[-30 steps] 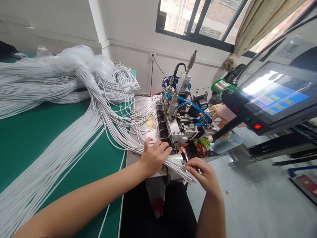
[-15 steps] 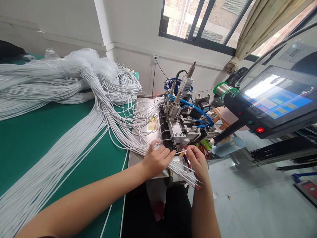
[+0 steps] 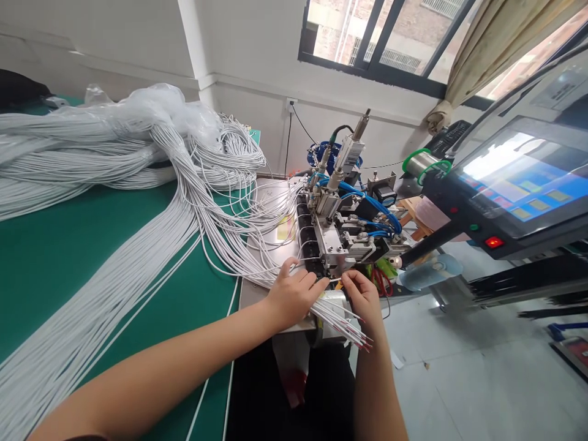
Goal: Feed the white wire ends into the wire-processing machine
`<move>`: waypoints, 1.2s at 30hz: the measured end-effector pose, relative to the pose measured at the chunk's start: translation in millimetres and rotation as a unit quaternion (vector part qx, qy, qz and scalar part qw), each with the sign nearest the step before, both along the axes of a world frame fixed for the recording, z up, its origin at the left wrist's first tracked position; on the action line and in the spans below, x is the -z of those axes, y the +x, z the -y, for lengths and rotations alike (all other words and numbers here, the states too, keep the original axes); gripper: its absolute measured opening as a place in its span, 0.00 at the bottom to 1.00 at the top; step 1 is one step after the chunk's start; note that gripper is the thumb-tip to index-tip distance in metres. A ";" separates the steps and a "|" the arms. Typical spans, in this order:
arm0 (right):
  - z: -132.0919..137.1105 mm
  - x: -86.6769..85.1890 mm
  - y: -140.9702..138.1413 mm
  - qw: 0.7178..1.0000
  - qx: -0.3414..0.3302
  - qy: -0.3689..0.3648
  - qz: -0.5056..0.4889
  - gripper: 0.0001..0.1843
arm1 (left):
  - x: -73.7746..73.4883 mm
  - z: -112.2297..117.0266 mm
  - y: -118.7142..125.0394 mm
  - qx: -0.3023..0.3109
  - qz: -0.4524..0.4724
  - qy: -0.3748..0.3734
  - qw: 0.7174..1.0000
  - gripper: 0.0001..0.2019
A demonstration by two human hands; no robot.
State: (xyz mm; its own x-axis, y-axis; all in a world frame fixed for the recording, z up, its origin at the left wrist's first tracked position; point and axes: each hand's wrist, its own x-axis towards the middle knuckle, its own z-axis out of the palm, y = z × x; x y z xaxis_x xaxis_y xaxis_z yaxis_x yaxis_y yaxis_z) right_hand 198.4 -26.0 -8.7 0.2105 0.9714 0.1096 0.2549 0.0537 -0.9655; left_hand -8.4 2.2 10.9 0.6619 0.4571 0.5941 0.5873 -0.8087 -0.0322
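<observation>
My left hand [image 3: 294, 295] lies over a bundle of white cables [image 3: 337, 318], its fingers curled and its fingertips on a single white cable [image 3: 337, 280] by the front of the machine [image 3: 331, 236]. My right hand [image 3: 364, 295] pinches the end of that same cable between thumb and forefinger, just right of the left fingertips. Below both hands, the bundle's loose ends, some tipped with red, fan out to the right. What lies under my left palm is hidden.
A large mass of white cables [image 3: 138, 147] covers the green table [image 3: 105, 226] on the left, partly wrapped in clear plastic. At right, a touch-screen panel [image 3: 528, 177] leans over the floor, with a wire spool [image 3: 425, 165] beside it. Red-handled scissors [image 3: 382, 282] lie behind my right hand.
My right hand has shifted slightly left, closer to my left fingertips, still pinching the cable end. My left hand stays at the bundle. The view has turned a little.
</observation>
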 end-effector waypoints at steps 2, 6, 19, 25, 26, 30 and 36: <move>-1.4 1.3 1.1 0.998 -0.001 0.004 0.064 0.14 | 0.7 0.0 0.4 -0.008 -0.008 -0.010 1.000 0.17; -7.2 4.8 1.1 0.994 -0.017 0.015 0.111 0.13 | 2.0 -0.2 1.4 -0.023 -0.016 -0.021 0.999 0.17; -16.5 6.4 -2.7 0.998 -0.054 -0.031 -0.022 0.16 | 1.8 0.2 1.7 -0.053 -0.020 -0.042 0.998 0.19; -19.4 7.6 -8.8 0.984 -0.021 -0.096 -0.146 0.16 | 3.3 -0.2 2.5 -0.052 -0.010 -0.038 0.998 0.18; -19.5 7.9 -9.8 0.982 -0.018 -0.100 -0.158 0.16 | 3.6 0.0 2.6 -0.050 -0.007 -0.035 0.998 0.18; -18.6 9.8 -11.6 0.980 -0.015 -0.100 -0.172 0.18 | 3.5 0.8 2.4 -0.048 -0.008 -0.028 0.998 0.14; -0.9 19.2 -0.9 0.990 0.001 -0.070 -0.123 0.20 | 1.9 1.1 1.9 -0.054 -0.016 -0.028 0.998 0.08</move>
State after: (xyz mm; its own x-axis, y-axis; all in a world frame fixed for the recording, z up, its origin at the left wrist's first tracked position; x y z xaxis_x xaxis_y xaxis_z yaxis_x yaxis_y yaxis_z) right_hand 197.5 -25.1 -27.9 0.2155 0.9732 -0.0802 0.0118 -0.0848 -0.9963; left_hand -6.4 1.0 9.0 0.6241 0.5596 0.5453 0.6713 -0.7411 -0.0078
